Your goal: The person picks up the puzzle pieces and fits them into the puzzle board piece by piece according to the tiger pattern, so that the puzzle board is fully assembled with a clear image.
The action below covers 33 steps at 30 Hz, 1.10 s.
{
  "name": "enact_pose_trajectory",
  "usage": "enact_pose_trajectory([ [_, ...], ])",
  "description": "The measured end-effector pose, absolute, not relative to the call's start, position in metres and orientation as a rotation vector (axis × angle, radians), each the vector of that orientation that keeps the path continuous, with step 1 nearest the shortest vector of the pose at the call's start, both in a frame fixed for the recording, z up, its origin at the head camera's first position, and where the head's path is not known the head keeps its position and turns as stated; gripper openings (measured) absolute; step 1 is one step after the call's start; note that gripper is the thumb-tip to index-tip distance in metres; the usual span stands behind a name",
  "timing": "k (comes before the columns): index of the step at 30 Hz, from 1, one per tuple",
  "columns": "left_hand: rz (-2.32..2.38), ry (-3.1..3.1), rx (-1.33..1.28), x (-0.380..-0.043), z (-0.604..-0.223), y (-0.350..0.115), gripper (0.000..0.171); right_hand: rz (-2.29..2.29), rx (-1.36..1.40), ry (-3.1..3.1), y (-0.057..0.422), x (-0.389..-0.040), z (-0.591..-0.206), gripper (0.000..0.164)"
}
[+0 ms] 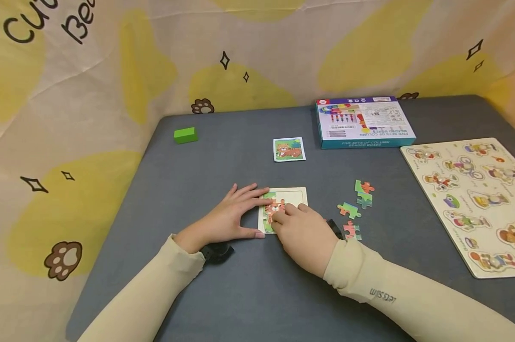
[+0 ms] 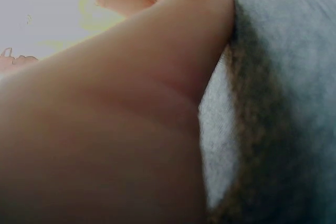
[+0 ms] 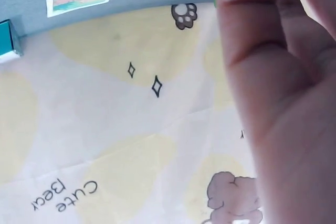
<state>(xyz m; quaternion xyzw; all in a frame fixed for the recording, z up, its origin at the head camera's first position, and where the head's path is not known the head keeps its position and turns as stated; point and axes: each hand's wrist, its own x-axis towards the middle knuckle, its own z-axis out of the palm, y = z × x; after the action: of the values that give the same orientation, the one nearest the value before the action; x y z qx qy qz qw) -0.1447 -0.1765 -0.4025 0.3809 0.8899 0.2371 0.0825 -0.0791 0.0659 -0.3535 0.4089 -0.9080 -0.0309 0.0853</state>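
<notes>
A small puzzle board [image 1: 300, 192] with a pale raised frame lies before me, its left part filled with joined tiger pieces [image 1: 271, 205]. My left hand [image 1: 227, 216] has its fingers spread, the fingertips over the board's upper left and the thumb at its lower left corner. Over the right half of the board is my right hand [image 1: 304, 235], its fingers bent down and the fingertips on the tiger picture. I cannot tell whether it pinches a piece there, as the hand covers that spot. Loose puzzle pieces [image 1: 349, 210] lie right of the board.
A tiger picture card [image 1: 289, 150] lies behind the board, and a green block [image 1: 185, 135] at the back left. At the back right is a bead toy box [image 1: 366, 123]. A large peg puzzle board [image 1: 458, 228] with several animal figures covers the right side of the grey table [image 1: 155, 304].
</notes>
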Motion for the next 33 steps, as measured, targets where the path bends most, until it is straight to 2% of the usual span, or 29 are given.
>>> enact_pose_trajectory([
  [13,0.714,2.654,1.123,-0.142,-0.403,-0.175,0.079,-0.202,1.206,-2.74,0.059,-0.071,-0.359,0.034],
  [17,0.707,2.655,1.119,-0.143,-0.403,-0.175,0.079,-0.179,1.182,-2.724,0.057,-0.072,-0.363,0.033],
  [25,0.72,2.647,1.131,-0.143,-0.401,-0.175,0.078,0.297,1.029,-2.714,0.055,-0.086,-0.373,0.021],
  [33,0.732,2.642,1.103,-0.143,-0.398,-0.176,0.077,0.649,0.975,-2.84,0.054,-0.099,-0.373,0.034],
])
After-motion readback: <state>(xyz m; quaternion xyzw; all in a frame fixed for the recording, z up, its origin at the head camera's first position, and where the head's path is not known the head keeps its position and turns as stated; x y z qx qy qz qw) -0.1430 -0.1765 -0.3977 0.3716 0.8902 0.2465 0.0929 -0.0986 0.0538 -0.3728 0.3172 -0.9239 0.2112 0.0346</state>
